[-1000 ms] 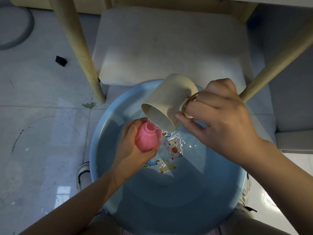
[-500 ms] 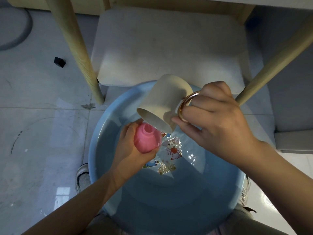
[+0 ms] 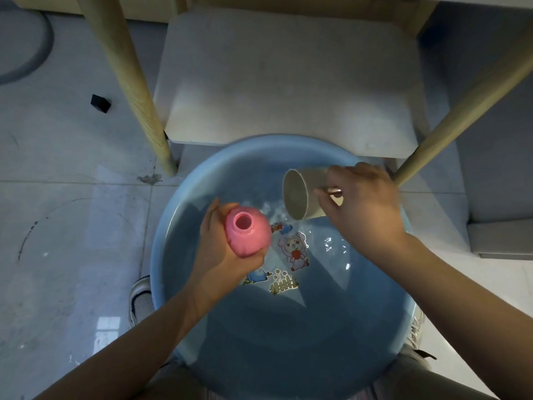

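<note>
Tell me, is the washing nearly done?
Looks done: the basin holds water. In hand: the right hand holds the beige mug tipped sideways over it, and the left hand grips the pink vase. Left: probably finishing both and setting them down, since neither has been put aside.

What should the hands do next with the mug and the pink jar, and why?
Probably the right hand should dip the mug lower into the basin to scoop water. The mug lies on its side, its mouth facing the pink jar and its lower rim near the rippled water. The left hand holds the jar mouth-up, seemingly ready for rinsing.
</note>
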A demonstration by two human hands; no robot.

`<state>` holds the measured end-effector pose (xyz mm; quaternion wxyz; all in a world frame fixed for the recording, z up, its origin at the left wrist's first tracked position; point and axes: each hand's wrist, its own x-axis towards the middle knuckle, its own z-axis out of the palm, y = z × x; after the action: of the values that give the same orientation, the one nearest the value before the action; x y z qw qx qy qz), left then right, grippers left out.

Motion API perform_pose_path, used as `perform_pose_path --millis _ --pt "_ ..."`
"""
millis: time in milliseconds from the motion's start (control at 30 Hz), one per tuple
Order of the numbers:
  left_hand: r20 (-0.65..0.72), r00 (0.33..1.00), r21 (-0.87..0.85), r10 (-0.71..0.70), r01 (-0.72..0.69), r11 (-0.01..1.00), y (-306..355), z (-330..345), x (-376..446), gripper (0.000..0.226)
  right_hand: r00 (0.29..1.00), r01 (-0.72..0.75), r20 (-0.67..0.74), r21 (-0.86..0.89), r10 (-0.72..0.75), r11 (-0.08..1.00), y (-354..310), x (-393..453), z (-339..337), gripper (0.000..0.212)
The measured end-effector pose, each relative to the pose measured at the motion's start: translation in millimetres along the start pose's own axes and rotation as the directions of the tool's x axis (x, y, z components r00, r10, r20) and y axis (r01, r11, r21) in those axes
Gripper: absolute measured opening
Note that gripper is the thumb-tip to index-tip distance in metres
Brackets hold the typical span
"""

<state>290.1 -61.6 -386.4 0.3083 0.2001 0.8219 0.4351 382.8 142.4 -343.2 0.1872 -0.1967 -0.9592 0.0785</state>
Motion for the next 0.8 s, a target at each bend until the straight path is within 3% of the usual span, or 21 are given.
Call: perform_pose_path --millis 100,233,400,567,633,700,800 --pt "0.01 1.0 -0.045 -0.02 0.02 0.999 -1.5 -0.7 -2.0 0.086 0.992 0.0 0.124 -0.076 0.009 0.997 1.6 -11.4 18.6 0.023" --pt "-0.007 0.999 -0.047 -0.038 0.037 0.998 -3.1 -2.3 -3.4 0.089 0.964 0.113 0.258 -0.174 -0.065 0.978 -6.1 -18.1 34.9 0.036" --pt "-0.045 0.999 -0.044 -0.029 0.027 0.999 -1.5 -5.0 -3.9 0.087 0.932 0.182 0.331 -0.076 -0.147 0.98 -13.4 -18.4 50.9 0.031" --pt "-0.064 0.998 -0.011 -0.003 0.002 1.0 -2.3 -6.6 -6.4 0.087 0.938 0.213 0.264 0.08 -0.227 0.974 -18.9 -15.6 52.6 0.014" --pt "-0.06 0.998 -0.007 -0.003 0.002 1.0 -2.2 -7.8 -7.4 0.088 0.946 0.143 0.272 0.133 -0.175 0.981 -13.4 -13.7 50.2 0.01" --pt "-0.058 0.998 -0.017 -0.005 0.004 1.0 -2.8 -8.3 -8.0 0.089 0.942 -0.043 0.334 0.186 -0.022 0.982 -6.2 -9.7 45.5 0.016" --pt "-0.068 0.998 -0.022 -0.002 0.0 1.0 -3.4 -8.6 -8.1 0.089 0.809 -0.473 0.529 0.326 0.256 0.819 5.0 -8.8 37.8 0.028"
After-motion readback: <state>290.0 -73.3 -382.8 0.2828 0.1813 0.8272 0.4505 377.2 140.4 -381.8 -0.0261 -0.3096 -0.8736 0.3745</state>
